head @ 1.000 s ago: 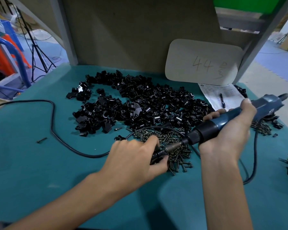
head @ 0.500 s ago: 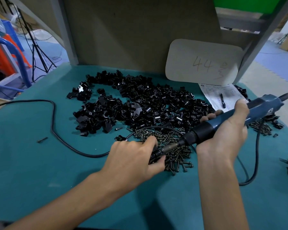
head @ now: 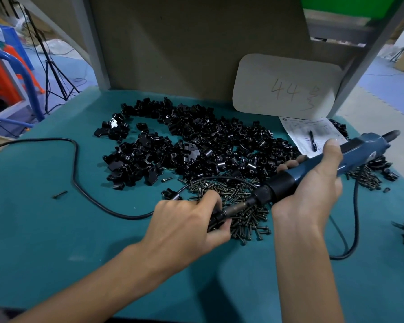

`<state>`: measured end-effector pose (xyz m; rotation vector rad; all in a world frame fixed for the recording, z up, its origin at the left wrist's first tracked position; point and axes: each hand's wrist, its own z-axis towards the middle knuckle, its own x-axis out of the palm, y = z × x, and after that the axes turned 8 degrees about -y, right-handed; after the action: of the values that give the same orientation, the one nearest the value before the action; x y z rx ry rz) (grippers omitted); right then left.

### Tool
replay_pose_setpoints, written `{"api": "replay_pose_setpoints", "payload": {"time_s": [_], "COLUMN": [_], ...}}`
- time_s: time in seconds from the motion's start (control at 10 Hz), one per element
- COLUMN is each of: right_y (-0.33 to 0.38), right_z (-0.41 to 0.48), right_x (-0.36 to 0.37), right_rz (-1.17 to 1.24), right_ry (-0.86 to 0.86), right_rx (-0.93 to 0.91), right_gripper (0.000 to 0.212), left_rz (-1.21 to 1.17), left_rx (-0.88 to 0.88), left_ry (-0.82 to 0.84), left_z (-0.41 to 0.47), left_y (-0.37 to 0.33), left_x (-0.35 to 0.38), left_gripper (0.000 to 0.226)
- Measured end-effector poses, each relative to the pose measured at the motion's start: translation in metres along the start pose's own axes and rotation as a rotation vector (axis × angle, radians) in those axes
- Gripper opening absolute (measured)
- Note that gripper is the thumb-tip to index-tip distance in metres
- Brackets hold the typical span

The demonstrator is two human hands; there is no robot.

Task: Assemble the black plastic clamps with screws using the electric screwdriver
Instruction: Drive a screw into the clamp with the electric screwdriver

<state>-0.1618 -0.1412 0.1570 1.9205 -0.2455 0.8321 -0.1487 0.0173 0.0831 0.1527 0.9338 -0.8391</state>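
Right hand, wrapped round the electric screwdriver, has dropped slightly toward left hand, which pinches a black clamp at its fingertips, screws just beyond; bit meets clamp, so driving is likely underway.

R hand slides slightly fwd/left along electric screwdriver; its cable loop shifts left too.
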Motion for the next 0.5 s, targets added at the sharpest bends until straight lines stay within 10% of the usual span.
{"api": "replay_pose_setpoints", "payload": {"time_s": [0.3,0.5], "right_y": [-0.001,-0.01], "right_z": [0.003,0.009], "right_x": [-0.004,-0.009], "right_rz": [-0.035,-0.119], "right_ry": [-0.001,0.016], "right_rx": [-0.016,-0.062], "right_gripper": [0.024,0.064], "left_rz": [0.016,-0.013], "left_rx": [-0.008,-0.022], "left_ry": [0.001,0.009], "left_z": [-0.001,-0.002], "left_y": [0.002,0.003], "left_x": [0.003,0.004], "left_gripper": [0.03,0.028]}}
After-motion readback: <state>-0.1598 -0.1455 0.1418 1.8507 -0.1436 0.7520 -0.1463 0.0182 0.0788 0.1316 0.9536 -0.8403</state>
